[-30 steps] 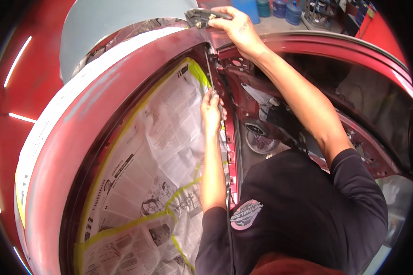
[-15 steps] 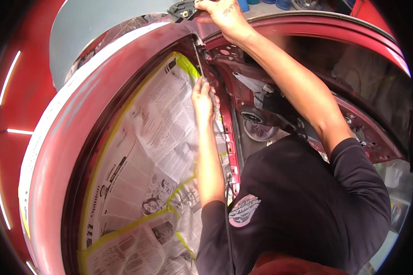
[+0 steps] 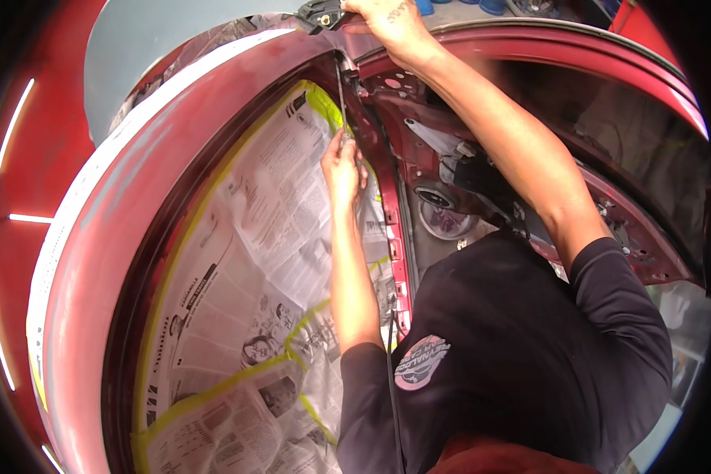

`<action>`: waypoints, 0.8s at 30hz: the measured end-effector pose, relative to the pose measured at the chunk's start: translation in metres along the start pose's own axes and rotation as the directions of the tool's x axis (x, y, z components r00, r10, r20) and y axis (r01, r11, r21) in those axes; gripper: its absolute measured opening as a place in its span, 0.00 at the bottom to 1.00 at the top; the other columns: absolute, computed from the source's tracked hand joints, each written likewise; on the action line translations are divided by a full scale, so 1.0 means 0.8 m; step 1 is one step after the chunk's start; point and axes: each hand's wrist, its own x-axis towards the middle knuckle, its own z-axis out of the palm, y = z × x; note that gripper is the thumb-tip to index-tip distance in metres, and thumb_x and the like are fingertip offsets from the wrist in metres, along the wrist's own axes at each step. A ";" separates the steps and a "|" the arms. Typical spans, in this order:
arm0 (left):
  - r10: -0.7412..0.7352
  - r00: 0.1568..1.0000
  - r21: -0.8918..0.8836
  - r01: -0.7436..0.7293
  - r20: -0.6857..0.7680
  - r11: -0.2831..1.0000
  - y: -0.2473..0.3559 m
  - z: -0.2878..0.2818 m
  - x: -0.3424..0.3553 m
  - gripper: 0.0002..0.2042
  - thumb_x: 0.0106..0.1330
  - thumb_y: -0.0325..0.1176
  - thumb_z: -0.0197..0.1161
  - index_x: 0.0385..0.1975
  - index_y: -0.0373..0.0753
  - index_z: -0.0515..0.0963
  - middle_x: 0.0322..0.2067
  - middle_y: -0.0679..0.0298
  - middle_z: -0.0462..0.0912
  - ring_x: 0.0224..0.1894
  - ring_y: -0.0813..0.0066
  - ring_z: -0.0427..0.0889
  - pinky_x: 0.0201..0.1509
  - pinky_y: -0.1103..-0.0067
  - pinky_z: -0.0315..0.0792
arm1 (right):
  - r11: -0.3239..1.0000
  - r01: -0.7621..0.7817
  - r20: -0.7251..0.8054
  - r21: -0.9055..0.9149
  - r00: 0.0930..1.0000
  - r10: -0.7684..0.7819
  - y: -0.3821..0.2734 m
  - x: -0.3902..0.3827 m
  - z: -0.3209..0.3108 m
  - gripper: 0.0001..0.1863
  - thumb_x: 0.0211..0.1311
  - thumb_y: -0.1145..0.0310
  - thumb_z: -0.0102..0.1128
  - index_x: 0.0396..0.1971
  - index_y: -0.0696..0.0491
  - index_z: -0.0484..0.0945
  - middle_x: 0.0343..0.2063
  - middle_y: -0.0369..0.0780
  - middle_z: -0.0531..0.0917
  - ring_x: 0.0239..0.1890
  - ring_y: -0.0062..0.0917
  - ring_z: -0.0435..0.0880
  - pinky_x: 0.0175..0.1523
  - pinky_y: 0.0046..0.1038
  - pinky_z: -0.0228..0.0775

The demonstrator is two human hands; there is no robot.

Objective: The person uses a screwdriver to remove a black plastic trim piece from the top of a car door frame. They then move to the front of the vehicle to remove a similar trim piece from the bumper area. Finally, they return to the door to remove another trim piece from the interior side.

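Observation:
My left hand (image 3: 344,172) is closed on the lower end of a long thin metal rod tool (image 3: 342,95). The rod runs up to the dark corner where the red door meets the car body, and its tip is hard to make out there. At the top, the fingers of my right hand (image 3: 399,30) grip the edge of a black mirror-base-like part (image 3: 321,16), which has a small brass-coloured spot. That part lies at the outer side of the door joint, cut off by the picture's edge. Behind the left hand hangs masking newspaper (image 3: 253,213).
Yellow-green tape (image 3: 213,401) borders the newspaper across the door opening. The open red door (image 3: 482,193) stands on the right, its inner panel bare, with a round speaker (image 3: 444,215). A sanded pillar (image 3: 95,261) curves along the left. A grey panel (image 3: 126,59) stands beyond.
My left hand has turned and shifted slightly left, with the rod still in it. The right hand and the black part sit a little further right in the picture.

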 end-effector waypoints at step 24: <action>0.005 0.996 -0.340 -0.036 -0.091 0.940 -0.033 0.069 0.001 0.24 0.75 0.29 0.51 0.70 0.34 0.62 0.22 0.65 0.71 0.09 0.80 0.66 0.07 0.81 0.59 | 0.863 0.272 -0.123 -0.426 0.928 -0.353 0.090 0.124 0.065 0.05 0.50 0.68 0.61 0.22 0.52 0.83 0.20 0.47 0.82 0.26 0.37 0.84 0.32 0.37 0.73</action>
